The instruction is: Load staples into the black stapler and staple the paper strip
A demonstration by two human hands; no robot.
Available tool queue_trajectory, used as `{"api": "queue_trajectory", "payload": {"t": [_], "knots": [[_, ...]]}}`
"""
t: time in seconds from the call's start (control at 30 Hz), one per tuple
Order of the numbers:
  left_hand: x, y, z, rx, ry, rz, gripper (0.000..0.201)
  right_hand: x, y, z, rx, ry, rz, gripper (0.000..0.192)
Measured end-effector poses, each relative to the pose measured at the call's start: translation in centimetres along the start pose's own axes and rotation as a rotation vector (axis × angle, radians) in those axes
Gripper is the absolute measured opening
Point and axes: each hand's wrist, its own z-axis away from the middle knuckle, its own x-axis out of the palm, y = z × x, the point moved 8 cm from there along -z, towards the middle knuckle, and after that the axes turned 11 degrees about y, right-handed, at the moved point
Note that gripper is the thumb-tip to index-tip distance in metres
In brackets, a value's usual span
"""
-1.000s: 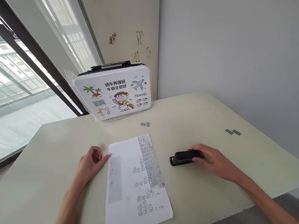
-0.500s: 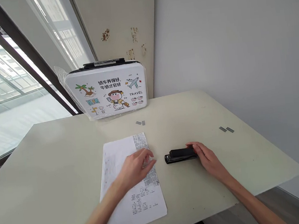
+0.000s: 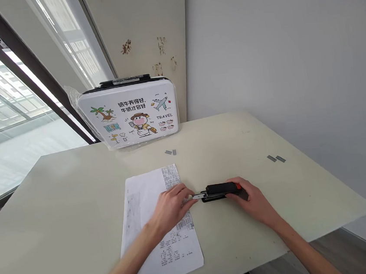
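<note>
The stapler (image 3: pixel 220 191) lay crosswise between both hands: rear clasped by the right hand (image 3: pixel 254 199), silver tray pinched by the left hand (image 3: pixel 171 208).

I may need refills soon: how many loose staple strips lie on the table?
4: two strips just in front of the printed case, two strips near the table's right edge. Others may be hidden under the paper.

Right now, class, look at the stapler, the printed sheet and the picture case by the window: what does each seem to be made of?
Stapler: probably black plastic with a dull sheen, red end, and a bright metal tray sticking out.
Printed sheet: thin white matte paper, lying flat.
Picture case: possibly glossy hard plastic or tin; clear film bunches at its side.
</note>
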Motion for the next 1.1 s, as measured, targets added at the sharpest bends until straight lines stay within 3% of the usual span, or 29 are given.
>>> {"api": "queue_trajectory", "payload": {"t": [0.17,0.3,0.43,0.6,0.7,0.8,0.93,1.1], "knots": [[-1.7,-3.3,0.1,-0.127,-0.024,0.006,0.031,0.0,0.1,0.0,-0.001,0.005,0.002,0.038],[-3.1,-8.4,-3.9,-0.23,0.146,-0.141,0.027,-0.1,-0.3,0.0,-0.011,0.004,0.001,0.038],[-2.7,-13.2,-8.6,-0.25,0.169,-0.196,0.028,-0.2,-0.6,-0.1,-0.019,0.021,0.001,0.037],[-2.0,-15.5,-10.2,-0.261,0.143,-0.172,0.014,-0.3,-0.7,-0.1,-0.021,0.028,0.007,0.036],[-2.7,-14.9,-8.9,-0.281,0.15,-0.118,0.017,-0.3,-0.7,-0.1,-0.023,0.03,0.011,0.036],[-3.8,-13.1,-6.8,-0.326,0.164,-0.027,0.027,-0.2,-0.7,-0.1,-0.02,0.02,0.007,0.035],[-4.4,-8.6,-3.8,-0.374,0.139,0.126,0.036,-0.2,-0.4,0.0,-0.012,0.012,0.015,0.036],[-2.7,-3.5,-0.9,-0.42,0.034,0.308,0.026,-0.2,-0.3,0.0,-0.017,0.033,0.037,0.039]]}}
